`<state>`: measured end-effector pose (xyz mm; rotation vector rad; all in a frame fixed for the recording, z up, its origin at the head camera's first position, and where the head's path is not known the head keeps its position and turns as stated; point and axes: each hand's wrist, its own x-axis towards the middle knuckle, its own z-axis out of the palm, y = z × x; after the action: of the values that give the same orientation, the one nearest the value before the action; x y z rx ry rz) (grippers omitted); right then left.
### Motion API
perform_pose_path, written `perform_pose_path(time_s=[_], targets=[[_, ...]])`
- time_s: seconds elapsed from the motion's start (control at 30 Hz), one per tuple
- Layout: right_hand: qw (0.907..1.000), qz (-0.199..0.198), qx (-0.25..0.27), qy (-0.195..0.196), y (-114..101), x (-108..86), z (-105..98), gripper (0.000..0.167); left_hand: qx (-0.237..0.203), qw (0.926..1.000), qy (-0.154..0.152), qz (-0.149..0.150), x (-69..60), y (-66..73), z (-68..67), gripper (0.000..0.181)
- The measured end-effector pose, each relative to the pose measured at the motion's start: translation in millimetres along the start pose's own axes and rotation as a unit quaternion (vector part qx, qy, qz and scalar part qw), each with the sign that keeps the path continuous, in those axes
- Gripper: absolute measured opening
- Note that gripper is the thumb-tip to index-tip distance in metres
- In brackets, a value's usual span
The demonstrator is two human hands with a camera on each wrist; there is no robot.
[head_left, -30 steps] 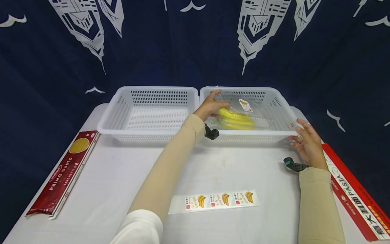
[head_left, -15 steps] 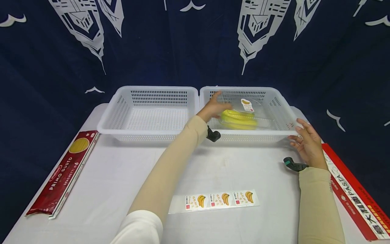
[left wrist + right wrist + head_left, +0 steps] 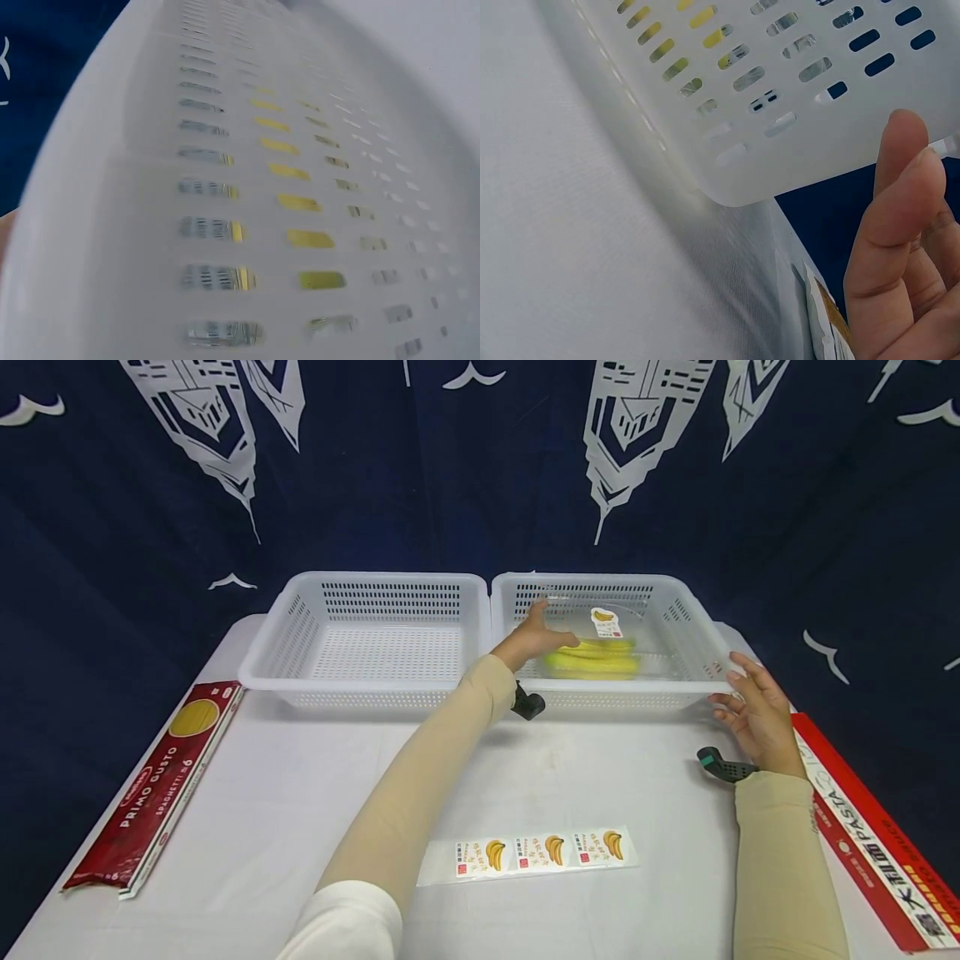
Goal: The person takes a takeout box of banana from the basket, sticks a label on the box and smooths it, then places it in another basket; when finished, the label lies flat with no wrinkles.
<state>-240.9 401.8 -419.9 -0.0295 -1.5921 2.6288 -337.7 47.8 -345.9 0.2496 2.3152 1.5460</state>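
Observation:
A clear plastic box of yellow bananas (image 3: pixel 592 662) with a banana sticker (image 3: pixel 606 622) on its lid lies inside the right white basket (image 3: pixel 615 687). My left hand (image 3: pixel 531 639) touches the left end of this box, its thumb and index finger spread apart; the other fingers are hidden. At the basket's near right corner, my right hand (image 3: pixel 761 714) holds the rim. The right wrist view shows the thumb and fingertips of the right hand (image 3: pixel 904 240) at that edge. Yellow shows through the slots of the basket wall (image 3: pixel 247 165) in the left wrist view.
A second white basket (image 3: pixel 367 685) adjoins on the left. A red spaghetti packet (image 3: pixel 161 785) lies at the table's left, a red and white pasta pack (image 3: pixel 870 835) at its right. A strip of banana stickers (image 3: pixel 536 853) lies in front. A dark patterned curtain (image 3: pixel 420 485) hangs behind.
The banana box has shifted slightly right and settled flatter in the basket. My left hand has moved right and a little down with it. My right hand stays in place.

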Motion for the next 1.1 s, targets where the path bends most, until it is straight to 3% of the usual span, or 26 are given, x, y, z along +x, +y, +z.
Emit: perform_pose_path(time_s=[0.37,0.57,0.73,0.9,1.1], targets=[[1.0,0.004,0.001,0.001,-0.6,-0.8,-0.4,0.036,0.005,1.0,-0.001,0.009,-4.5,-1.1,2.0,0.103],[1.0,0.004,0.001,0.002,-0.9,-1.4,-0.4,0.036,0.022,0.9985,-0.011,0.049,-17.0,-1.4,-3.9,0.097],[1.0,0.002,0.0,-0.001,-1.0,-1.2,0.2,0.037,-0.009,0.9917,-0.004,0.128,-39.7,-11.8,-10.3,0.083],[1.0,0.004,0.004,-0.004,-1.3,-1.0,-0.5,0.037,-0.065,0.9747,0.001,0.214,-68.4,-31.8,-16.0,0.07],[0.9996,0.012,-0.027,0.001,-3.8,-2.9,1.0,0.036,-0.079,0.9637,0.013,0.255,-109.8,-60.2,-34.0,0.053]])
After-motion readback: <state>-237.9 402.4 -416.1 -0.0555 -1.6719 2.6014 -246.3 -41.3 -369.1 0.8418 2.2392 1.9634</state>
